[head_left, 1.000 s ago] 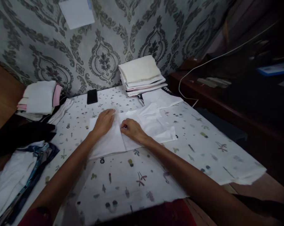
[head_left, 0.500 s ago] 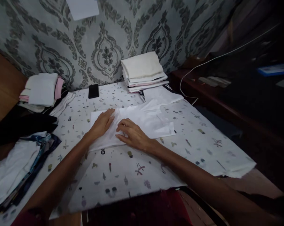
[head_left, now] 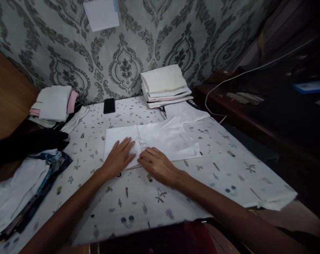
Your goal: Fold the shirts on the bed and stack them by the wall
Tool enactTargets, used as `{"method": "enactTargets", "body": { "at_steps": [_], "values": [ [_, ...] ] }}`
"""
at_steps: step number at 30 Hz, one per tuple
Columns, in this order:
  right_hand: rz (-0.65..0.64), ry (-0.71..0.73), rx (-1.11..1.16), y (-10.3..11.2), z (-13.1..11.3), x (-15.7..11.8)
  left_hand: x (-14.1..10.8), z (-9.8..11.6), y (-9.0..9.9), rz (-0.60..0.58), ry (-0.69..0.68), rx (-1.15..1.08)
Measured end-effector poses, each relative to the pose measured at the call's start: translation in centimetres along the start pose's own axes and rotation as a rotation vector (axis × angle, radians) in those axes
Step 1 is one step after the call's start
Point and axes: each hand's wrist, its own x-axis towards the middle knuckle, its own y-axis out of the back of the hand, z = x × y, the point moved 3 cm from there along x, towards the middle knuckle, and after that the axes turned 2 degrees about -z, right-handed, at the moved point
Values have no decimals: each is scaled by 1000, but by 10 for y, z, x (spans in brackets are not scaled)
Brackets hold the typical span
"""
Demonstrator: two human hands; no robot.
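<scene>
One white garment (head_left: 164, 135) lies under the left hand (head_left: 120, 155), spread flat; right hand (head_left: 158, 165) curled beside its fold, grip unclear; one black band (head_left: 192, 103) partly reads "EVD"; one phone (head_left: 109, 106).

Table cover (head_left: 138, 211): white, small scattered plant-like prints. Black phone-like slab (head_left: 109, 106) lies flat near the far edge. Backdrop (head_left: 126, 67): grey, dark damask pattern; pale sheet (head_left: 101, 14) against it, high up, blue at its top right corner. Left side: brown panel (head_left: 10, 95), surface plain. Right side, dim: dark reddish-brown furniture (head_left: 229, 114) just beside the table; thin white cable (head_left: 250, 70) droops across it, curving near the table's edge. Blue-edged flat object (head_left: 312, 86) farther right; identity unclear.
</scene>
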Motion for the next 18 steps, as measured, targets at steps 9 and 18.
{"method": "enactTargets", "body": {
  "at_steps": [9, 18],
  "values": [
    [-64, -88, 191, 5, 3, -9, -1, 2, -1, 13, -16, 6],
    [-91, -471, 227, -17, 18, 59, -25, -57, 26, 349, 392, -350]
  ]
}}
